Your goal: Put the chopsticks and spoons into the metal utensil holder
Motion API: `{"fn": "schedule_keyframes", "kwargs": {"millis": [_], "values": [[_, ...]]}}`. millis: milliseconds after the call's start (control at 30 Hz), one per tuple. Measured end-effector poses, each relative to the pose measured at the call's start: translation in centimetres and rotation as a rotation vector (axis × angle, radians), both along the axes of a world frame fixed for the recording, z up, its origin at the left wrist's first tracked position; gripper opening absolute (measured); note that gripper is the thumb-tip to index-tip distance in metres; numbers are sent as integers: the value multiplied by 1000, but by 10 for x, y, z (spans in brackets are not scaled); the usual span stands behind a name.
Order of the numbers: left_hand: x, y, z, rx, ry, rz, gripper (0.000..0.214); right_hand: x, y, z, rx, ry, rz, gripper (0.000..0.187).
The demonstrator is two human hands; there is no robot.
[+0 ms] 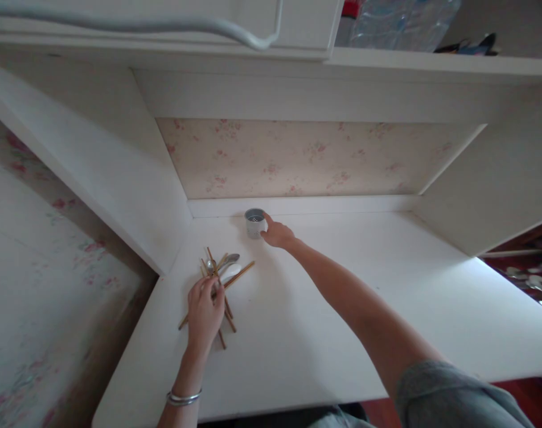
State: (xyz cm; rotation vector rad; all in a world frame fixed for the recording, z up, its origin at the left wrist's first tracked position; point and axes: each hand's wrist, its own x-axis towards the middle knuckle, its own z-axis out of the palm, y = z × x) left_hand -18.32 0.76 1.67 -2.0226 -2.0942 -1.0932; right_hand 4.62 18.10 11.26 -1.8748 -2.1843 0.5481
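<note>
A small grey and white utensil holder with holes in its bottom stands upright near the back of the white tabletop. My right hand grips its right side, one finger at the rim and the thumb lower down. To the front left lies a loose pile of wooden chopsticks, crossing in several directions. Among them are a metal spoon and a white spoon. Over the pile, my left hand has its fingers closed on chopsticks; how many is hidden.
White side panels flank the tabletop, and floral wallpaper covers the back. Overhead hang a cabinet door and a shelf bearing clear plastic bottles. A grey cable-like strip crosses the top left.
</note>
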Motion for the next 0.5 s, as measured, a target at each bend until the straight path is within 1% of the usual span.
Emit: {"fn": "schedule_keyframes", "kwargs": {"millis": [133, 300, 400, 500], "values": [[-11, -11, -7, -11, -40, 7, 28, -5, 1, -8, 4, -59, 23, 59], [-13, -10, -9, -20, -123, 24, 26, -6, -4, -9, 80, -58, 41, 34], [-12, -9, -8, -15, -146, 30, 23, 2, -12, -6, 135, -29, 44, 31], [-11, -11, -6, -18, -155, 23, 20, 16, -29, -4, 180, 22, 41, 28]]}}
